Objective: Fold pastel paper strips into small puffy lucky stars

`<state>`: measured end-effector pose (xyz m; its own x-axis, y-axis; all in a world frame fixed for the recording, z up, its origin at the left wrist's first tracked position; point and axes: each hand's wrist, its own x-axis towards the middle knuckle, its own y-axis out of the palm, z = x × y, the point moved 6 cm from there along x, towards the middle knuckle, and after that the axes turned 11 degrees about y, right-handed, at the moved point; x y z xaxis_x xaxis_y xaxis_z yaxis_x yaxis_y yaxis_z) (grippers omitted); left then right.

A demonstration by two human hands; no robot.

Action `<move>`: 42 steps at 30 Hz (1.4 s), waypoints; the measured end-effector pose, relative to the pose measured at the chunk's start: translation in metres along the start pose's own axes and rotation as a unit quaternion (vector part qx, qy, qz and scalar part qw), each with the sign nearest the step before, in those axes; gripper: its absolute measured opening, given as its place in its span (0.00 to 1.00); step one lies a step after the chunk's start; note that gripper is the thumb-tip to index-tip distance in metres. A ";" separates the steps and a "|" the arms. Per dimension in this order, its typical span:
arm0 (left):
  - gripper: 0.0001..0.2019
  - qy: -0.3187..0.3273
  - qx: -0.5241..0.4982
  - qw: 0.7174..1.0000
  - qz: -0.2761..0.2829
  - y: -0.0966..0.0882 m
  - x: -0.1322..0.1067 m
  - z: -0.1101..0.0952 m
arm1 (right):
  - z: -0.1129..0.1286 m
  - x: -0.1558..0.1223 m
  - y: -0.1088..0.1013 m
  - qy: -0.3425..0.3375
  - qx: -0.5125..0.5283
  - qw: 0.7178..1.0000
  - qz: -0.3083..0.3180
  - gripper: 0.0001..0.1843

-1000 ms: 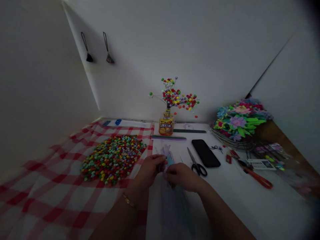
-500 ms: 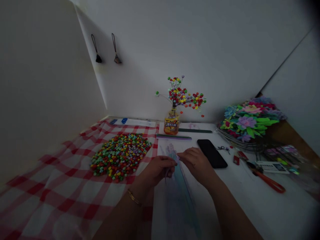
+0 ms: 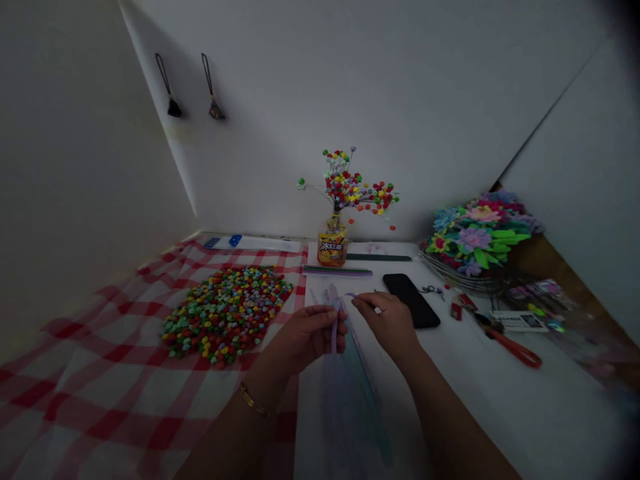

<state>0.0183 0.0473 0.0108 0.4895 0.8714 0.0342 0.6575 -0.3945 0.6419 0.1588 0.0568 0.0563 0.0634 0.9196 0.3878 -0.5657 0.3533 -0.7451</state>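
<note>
My left hand (image 3: 306,337) is closed in a pinch on a thin pale purple paper strip (image 3: 334,333), one of a bundle of long pastel strips (image 3: 353,393) lying on the white table toward me. My right hand (image 3: 387,319) is just to the right, its fingertips pinched on the far end of the same strip and curling it over. A heap of small coloured paper stars (image 3: 227,313) lies to the left on the red checked cloth (image 3: 100,373).
A black phone (image 3: 411,309) lies right of my hands. Behind stand a bottle holding a star tree (image 3: 334,248), two packs of strips (image 3: 337,271) and a basket of paper flowers (image 3: 475,243). Red-handled pliers (image 3: 510,345) and small tools lie at the right.
My right hand has moved forward from the near part of the bundle to the far end of the strip and now covers the scissors. The left hand keeps its pinch.
</note>
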 end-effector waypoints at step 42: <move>0.07 0.051 0.441 0.895 0.037 -0.010 0.010 0.014 | 0.003 -0.016 0.030 0.101 0.082 0.947 0.293 0.13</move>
<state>0.0242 0.0557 -0.0057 0.5253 0.8374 0.1510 0.8439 -0.4902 -0.2180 0.1383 0.0526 0.0293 -0.1537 0.9695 -0.1908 -0.6718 -0.2442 -0.6993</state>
